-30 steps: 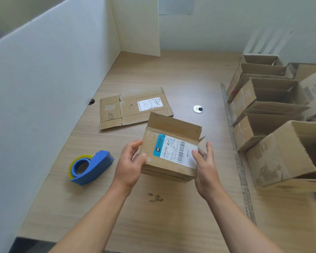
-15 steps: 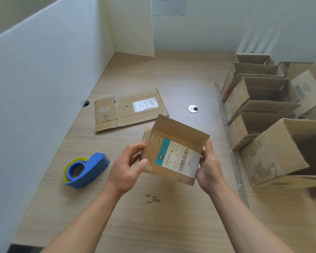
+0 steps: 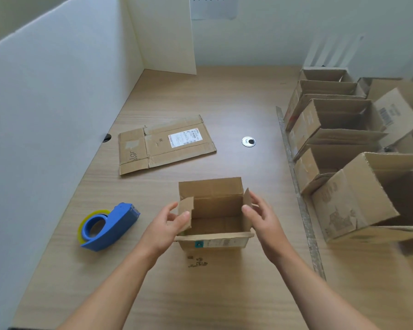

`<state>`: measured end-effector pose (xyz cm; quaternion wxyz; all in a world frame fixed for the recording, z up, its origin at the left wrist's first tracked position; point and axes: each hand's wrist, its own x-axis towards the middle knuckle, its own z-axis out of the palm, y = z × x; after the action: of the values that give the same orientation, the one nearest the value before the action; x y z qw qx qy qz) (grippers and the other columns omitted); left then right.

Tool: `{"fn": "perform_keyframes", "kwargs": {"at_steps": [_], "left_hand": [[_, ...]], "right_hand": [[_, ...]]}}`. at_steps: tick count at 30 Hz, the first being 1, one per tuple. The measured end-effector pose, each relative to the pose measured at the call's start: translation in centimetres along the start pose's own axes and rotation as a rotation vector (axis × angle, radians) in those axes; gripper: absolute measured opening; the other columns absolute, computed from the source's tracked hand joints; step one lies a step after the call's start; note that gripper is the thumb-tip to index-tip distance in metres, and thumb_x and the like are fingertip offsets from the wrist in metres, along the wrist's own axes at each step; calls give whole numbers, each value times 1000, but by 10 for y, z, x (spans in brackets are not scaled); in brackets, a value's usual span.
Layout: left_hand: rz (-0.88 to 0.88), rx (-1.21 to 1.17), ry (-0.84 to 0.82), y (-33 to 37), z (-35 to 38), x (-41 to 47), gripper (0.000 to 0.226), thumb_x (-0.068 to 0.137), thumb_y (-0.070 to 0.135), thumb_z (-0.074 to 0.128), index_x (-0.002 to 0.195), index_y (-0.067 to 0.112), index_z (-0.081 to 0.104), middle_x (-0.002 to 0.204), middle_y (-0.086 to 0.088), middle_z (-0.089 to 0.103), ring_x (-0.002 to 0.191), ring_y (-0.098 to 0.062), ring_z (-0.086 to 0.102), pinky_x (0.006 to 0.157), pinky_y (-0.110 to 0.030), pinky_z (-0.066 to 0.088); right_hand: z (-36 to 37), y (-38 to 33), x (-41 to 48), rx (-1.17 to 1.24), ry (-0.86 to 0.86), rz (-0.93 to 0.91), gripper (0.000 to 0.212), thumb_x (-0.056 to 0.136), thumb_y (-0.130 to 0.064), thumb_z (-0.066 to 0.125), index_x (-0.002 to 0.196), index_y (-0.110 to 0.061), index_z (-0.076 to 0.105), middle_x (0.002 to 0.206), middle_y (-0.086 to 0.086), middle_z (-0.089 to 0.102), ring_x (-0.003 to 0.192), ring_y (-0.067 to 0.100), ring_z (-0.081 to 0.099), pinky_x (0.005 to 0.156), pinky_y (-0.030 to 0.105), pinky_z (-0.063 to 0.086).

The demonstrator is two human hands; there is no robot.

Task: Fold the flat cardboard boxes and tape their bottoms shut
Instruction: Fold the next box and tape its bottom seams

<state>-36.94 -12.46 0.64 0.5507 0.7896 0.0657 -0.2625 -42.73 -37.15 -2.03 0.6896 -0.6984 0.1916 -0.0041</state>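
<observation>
Our left hand [image 3: 163, 225] and right hand [image 3: 262, 217] pinched flaps of the box [image 3: 215, 203], and a hard pull could rip them

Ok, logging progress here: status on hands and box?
Left hand and right hand pinching small box by side flaps. Box open end up. Tape dispenser lying at left, nothing in the way.

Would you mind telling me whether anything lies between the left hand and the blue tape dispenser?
Nothing visible does: only bare wooden table separates the left hand, gripping a flap of the small open cardboard box, from the blue tape dispenser to its left.
</observation>
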Motion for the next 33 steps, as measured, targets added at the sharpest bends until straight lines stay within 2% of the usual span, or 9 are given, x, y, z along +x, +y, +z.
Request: {"fn": "perform_keyframes", "kwargs": {"at_steps": [3, 5, 8, 10, 13, 16, 19, 25, 33], "left_hand": [[-41, 159, 13, 2, 5, 5, 85, 84, 51, 73, 154, 34, 28, 136, -1, 49, 120, -21, 56, 81, -30, 52], [-11, 277, 37, 1, 7, 8, 81, 85, 40, 70, 154, 31, 29, 139, -2, 48, 122, -22, 54, 92, -39, 54], [25, 255, 140, 3, 10, 7, 57, 97, 22, 46, 152, 29, 35, 139, 5, 51, 123, -17, 49, 103, -40, 46], [44, 212, 153, 1, 10, 3, 52, 100, 18, 38, 151, 31, 37, 144, 7, 49, 128, -12, 44, 106, -36, 40], [88, 178, 89, -6, 9, -5, 46, 103, 21, 45, 148, 33, 42, 137, 13, 52, 121, -2, 44, 96, -27, 36], [78, 71, 91, -16, 5, -6, 43, 104, 29, 49, 146, 37, 42, 133, 17, 53, 130, -6, 46, 104, -32, 41], [91, -6, 57, -22, -3, -7, 45, 100, 36, 57, 142, 41, 42, 122, 28, 50, 124, 0, 50, 104, -32, 42], [140, -27, -118, -41, -20, -7, 106, 58, 69, 84, 149, 47, 33, 147, 18, 46, 134, -10, 50, 110, -40, 43], [175, 17, -119, -54, -22, -11, 117, 48, 64, 90, 147, 49, 31, 144, 30, 45, 135, 0, 45, 106, -36, 46]], "right_hand": [[10, 7, -7, -165, -75, -40, 45, 96, -41, 61, 139, -37, 47, 141, -9, 42, 131, -2, 42, 95, 4, 35], [13, 9, -8, -243, -91, -58, 40, 100, -35, 56, 139, -33, 47, 140, -4, 39, 131, 4, 41, 90, -2, 31], [12, 7, 0, -209, 11, -8, 50, 99, -40, 55, 147, -33, 40, 137, -5, 40, 126, 9, 46, 97, 22, 40], [9, 0, 11, -99, 56, 83, 58, 99, -43, 55, 152, -37, 32, 137, -6, 42, 121, 12, 49, 85, 31, 48], [9, -11, 22, -35, 4, 167, 54, 99, -45, 54, 150, -37, 36, 136, -12, 44, 120, 9, 49, 77, 32, 48], [9, -15, 25, -30, -31, 135, 21, 102, -36, 53, 122, -33, 57, 120, -18, 55, 104, -3, 54, 71, 26, 45], [7, -7, 20, -14, -63, 104, 17, 102, -37, 52, 109, -30, 66, 115, -11, 64, 108, 6, 59, 74, 29, 49], [11, 6, 12, -49, 0, 29, 19, 102, -38, 50, 108, -32, 67, 120, -5, 61, 108, 10, 60, 65, 20, 52], [-4, 14, 1, -44, -87, 31, 47, 95, -59, 40, 140, -48, 46, 142, -21, 49, 127, -4, 49, 95, 37, 54]]}}
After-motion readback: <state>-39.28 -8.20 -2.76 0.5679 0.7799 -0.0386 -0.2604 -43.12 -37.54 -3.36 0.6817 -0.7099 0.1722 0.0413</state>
